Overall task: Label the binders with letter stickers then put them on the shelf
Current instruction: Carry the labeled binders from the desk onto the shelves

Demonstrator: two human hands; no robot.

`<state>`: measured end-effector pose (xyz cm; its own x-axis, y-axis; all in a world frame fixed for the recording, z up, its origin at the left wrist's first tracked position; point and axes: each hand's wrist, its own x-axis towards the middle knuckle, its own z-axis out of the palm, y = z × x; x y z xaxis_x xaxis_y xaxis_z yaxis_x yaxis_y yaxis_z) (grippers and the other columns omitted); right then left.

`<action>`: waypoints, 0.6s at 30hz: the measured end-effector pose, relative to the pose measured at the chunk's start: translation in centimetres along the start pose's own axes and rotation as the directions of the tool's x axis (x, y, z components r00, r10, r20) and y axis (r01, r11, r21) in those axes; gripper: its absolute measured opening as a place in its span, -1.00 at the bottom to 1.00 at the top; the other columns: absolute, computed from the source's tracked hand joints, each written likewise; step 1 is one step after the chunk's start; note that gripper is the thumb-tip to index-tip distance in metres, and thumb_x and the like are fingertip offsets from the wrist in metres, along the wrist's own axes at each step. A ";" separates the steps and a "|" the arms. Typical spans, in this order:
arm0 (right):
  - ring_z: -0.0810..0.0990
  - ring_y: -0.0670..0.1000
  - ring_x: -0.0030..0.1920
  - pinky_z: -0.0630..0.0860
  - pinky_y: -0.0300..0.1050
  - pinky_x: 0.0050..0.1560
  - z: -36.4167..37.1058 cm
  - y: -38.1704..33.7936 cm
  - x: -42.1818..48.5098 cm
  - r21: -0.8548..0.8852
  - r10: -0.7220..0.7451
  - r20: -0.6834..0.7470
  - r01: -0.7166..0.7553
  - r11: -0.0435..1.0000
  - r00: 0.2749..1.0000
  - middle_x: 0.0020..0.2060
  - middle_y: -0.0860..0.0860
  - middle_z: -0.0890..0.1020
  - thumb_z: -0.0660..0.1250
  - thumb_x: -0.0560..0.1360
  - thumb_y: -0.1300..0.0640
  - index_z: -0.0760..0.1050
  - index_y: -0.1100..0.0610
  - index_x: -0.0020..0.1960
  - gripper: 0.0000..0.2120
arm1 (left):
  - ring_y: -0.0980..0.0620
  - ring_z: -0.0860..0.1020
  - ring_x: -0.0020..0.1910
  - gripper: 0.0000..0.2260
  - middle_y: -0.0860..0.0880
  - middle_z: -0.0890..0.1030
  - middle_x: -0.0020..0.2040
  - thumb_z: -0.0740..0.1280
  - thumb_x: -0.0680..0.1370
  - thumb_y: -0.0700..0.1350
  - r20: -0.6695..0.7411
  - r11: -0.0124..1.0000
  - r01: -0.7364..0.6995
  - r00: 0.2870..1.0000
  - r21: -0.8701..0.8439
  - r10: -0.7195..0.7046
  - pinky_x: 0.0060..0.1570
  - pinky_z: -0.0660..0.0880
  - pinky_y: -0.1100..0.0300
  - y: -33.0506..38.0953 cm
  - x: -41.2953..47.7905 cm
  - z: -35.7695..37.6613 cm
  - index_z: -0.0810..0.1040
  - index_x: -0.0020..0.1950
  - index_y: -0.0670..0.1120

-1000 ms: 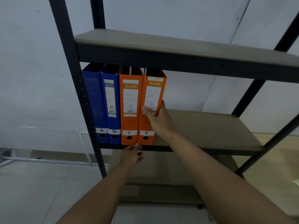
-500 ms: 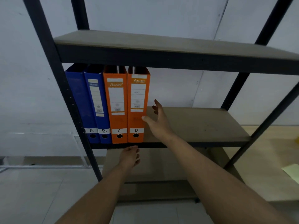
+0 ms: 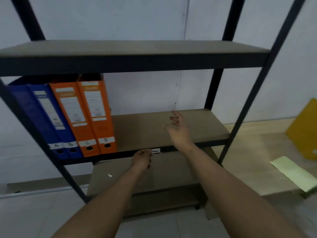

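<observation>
Several binders stand upright at the left end of the middle shelf [image 3: 154, 131]. Two are blue, labelled A [image 3: 34, 115] and B [image 3: 51, 117]. Two are orange, labelled C [image 3: 73, 115] and D [image 3: 98, 114]. My right hand [image 3: 179, 130] hovers over the bare shelf board to the right of binder D, fingers relaxed, holding nothing. My left hand [image 3: 142, 159] hangs loosely curled just below the shelf's front rail, also holding nothing.
The black metal rack has a higher shelf [image 3: 137, 48] and a lower one [image 3: 154, 176]. To the right stands a wooden table [image 3: 257, 148] with a yellow binder [image 3: 305, 131] and a pale green sheet [image 3: 296, 174]. Tiled floor lies below.
My right hand has let go of binder D and drawn away to the right. The view has swung right, bringing the table and yellow binder into sight.
</observation>
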<state>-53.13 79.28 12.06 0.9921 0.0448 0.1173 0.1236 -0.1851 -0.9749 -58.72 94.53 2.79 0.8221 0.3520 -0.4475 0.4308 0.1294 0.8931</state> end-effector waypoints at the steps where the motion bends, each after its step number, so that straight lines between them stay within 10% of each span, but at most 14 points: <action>1: 0.49 -0.04 0.33 0.48 -0.06 0.39 -0.4 0.3 0.0 -0.007 -0.007 -0.003 0.007 1.000 1.000 0.30 -0.07 0.53 0.51 0.59 0.12 0.35 -0.09 0.58 -0.37 | 0.01 0.49 -0.29 -0.82 -0.05 0.61 -0.16 0.29 0.73 -0.05 0.004 1.000 -0.010 1.000 0.017 0.010 -0.32 0.40 0.16 0.0 0.1 0.3 0.61 0.06 -0.12; 18: 0.60 -0.06 0.20 0.59 -0.07 0.22 -36.5 10.0 -3.4 -0.085 0.047 -0.327 -0.079 0.993 0.944 0.19 -0.12 0.61 0.49 0.60 0.16 0.52 -0.08 0.41 -0.58 | -0.04 0.64 0.11 -0.87 -0.01 0.68 0.11 0.33 0.70 0.00 0.405 0.947 -0.230 0.906 0.225 0.123 0.19 0.59 -0.06 -2.9 -11.4 33.9 0.65 0.15 0.04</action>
<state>-54.47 41.43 8.84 0.9493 -0.2876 0.1268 0.0464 -0.2710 -0.9615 -56.71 58.75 3.75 0.9487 -0.0408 -0.3134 0.3028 -0.1672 0.9383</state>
